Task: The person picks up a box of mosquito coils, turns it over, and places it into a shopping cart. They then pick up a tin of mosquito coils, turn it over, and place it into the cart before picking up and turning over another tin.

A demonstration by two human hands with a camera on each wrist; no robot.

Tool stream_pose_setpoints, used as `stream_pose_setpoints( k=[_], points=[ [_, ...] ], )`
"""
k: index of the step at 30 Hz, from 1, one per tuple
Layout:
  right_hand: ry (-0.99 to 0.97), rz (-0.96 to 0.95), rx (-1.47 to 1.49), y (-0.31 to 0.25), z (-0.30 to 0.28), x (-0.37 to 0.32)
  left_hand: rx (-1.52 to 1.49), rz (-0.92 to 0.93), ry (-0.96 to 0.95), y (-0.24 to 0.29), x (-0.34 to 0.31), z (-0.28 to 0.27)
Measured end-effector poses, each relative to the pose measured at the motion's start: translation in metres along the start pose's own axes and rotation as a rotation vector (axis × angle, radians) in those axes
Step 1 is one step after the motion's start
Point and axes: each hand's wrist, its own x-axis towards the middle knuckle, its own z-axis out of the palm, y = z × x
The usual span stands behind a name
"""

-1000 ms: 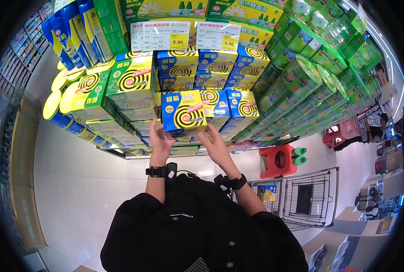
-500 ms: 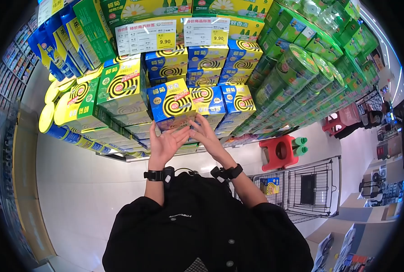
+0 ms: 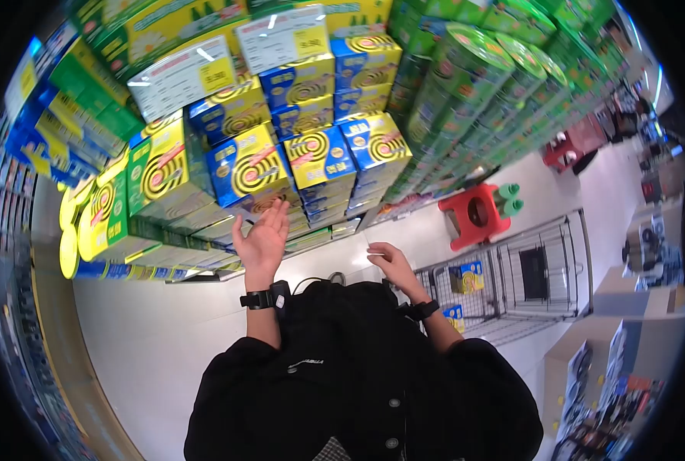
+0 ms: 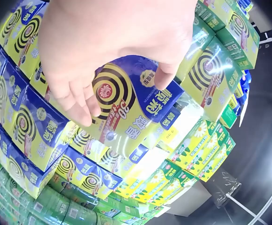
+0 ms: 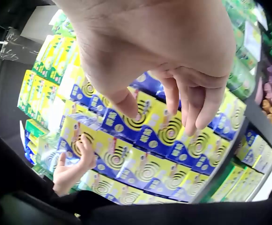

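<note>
My left hand (image 3: 262, 242) is held palm up at the front of the mosquito coil stack, fingers extended, with nothing in its grasp. Just beyond its fingertips sits a blue-and-yellow mosquito coil box (image 3: 250, 173) on top of its stack. In the left wrist view the thumb and fingers overlap that box (image 4: 126, 98). My right hand (image 3: 392, 265) hangs away from the display, near the cart, fingers loosely bent and empty. In the right wrist view it appears in front of rows of the same boxes (image 5: 147, 171).
A wire shopping cart (image 3: 542, 307) at the right holds a mosquito coil box (image 3: 469, 276); another box (image 3: 454, 316) shows beside my right wrist. Past the cart is a red stool (image 3: 473, 217) with green bottles (image 3: 511, 198). Green cylinders (image 3: 465, 73) stand right of the stacks.
Both hands were at the front box; the right hand has drawn back and right toward the cart. The left hand stays near the box. The head view has tilted, and a second cart box shows.
</note>
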Motion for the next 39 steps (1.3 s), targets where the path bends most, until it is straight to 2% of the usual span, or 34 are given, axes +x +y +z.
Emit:
stream_pose_setpoints(
  k=[5,9,13,17,21,22,25,26,30,33,39],
  points=[
    [0.325,0.157,-0.024,0.090,-0.046,-0.048,0.034,-0.014,0.035,-0.007,0.010,-0.018],
    [0.490,0.133,0.183,0.104,-0.077,-0.078,0.133,-0.120,0.084,-0.021,0.016,-0.020],
    [0.755,0.101,0.043,0.119,-0.120,-0.099,0.200,-0.225,0.157,-0.052,0.019,-0.013],
    [0.890,0.215,0.026,0.134,-0.160,-0.126,0.277,-0.320,0.203,-0.087,0.019,-0.010],
    [0.940,0.343,-0.282,0.172,-0.193,-0.155,0.332,-0.394,0.251,-0.116,0.024,-0.017],
    [0.937,0.381,-0.258,0.183,-0.202,-0.161,0.347,-0.407,0.271,-0.125,0.024,-0.014],
    [0.925,0.448,-0.434,0.215,-0.224,-0.178,0.373,-0.442,0.290,-0.151,0.024,-0.013],
    [0.892,0.534,-0.457,0.225,-0.232,-0.181,0.393,-0.457,0.304,-0.159,0.024,-0.013],
    [0.892,0.599,-0.543,0.239,-0.267,-0.191,0.481,-0.479,0.391,-0.191,0.020,-0.011],
    [0.847,0.697,-0.618,0.234,-0.300,-0.184,0.536,-0.476,0.454,-0.207,0.013,-0.011],
    [0.769,0.722,-0.736,0.265,-0.377,-0.150,0.639,-0.430,0.570,-0.234,-0.006,-0.008]
  ],
)
